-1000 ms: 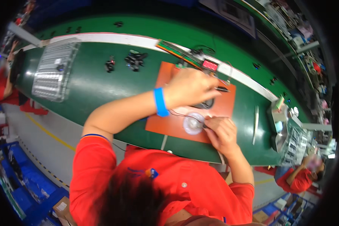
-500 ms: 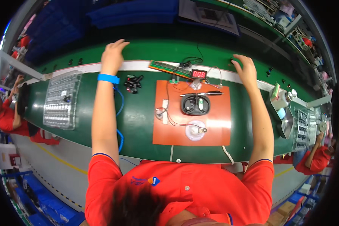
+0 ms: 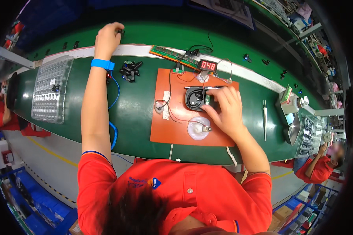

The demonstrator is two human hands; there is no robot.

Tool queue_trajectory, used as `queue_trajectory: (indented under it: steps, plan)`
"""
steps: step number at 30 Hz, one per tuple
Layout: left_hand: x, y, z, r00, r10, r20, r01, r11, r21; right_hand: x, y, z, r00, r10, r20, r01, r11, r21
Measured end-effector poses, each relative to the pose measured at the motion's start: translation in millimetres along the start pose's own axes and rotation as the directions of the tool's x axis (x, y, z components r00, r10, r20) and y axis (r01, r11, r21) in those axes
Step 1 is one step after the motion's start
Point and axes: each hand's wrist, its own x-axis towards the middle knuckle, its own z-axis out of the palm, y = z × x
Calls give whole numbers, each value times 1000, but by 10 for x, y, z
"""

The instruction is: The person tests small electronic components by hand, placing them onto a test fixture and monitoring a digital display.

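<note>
My left hand (image 3: 108, 41), with a blue band (image 3: 102, 64) on its wrist, reaches over the green belt beyond the white rail. Its fingers are bent round a small black piece (image 3: 121, 33), mostly hidden. On the orange mat (image 3: 166, 131), my right hand (image 3: 228, 109) has its thumb and fingers about the right side of an open black earbud case (image 3: 194, 102). A dark earpiece lies in the case's left side; the fingers partly cover the right side. A pen-like tool (image 3: 190, 87) lies behind the case. A round white pad (image 3: 196, 131) with a metal part lies nearer me.
Left are a pile of black parts (image 3: 130, 71) and a clear tray (image 3: 51, 92). A green circuit strip (image 3: 172, 55) and red-digit display (image 3: 208, 65) sit behind the mat. Tweezers (image 3: 264, 119) and a metal scoop (image 3: 293, 131) are at right. Co-workers sit at both sides.
My right hand has come from the belt to the case on the mat. My left hand has gone from open fingers to bent round a black piece. The display's digits differ.
</note>
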Motion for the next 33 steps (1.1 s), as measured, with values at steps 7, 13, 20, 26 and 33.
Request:
queue_trajectory:
  steps: [7, 13, 20, 26, 33]
  plan:
    - [-157, 935, -25, 971, 187, 150, 5, 608, -794, -16, 25, 45, 999, -44, -32, 51, 959, 278]
    - [-792, 1874, -34, 822, 303, 482, 340, 419, -842, -401, 39, -151, 989, -137, 49, 105, 907, 407]
    - [-946, 1903, 47, 817, 412, 403, 130, 549, -826, -545, 8, -145, 979, -203, 12, 196, 958, 212]
    - [-1045, 1982, -25, 786, 422, 452, 45, 690, -722, -494, -12, -114, 961, -277, 12, 270, 946, 181]
    - [-1071, 1966, -23, 804, 587, 96, -434, 689, -580, 14, 681, -193, 933, 284, -223, -217, 935, 281]
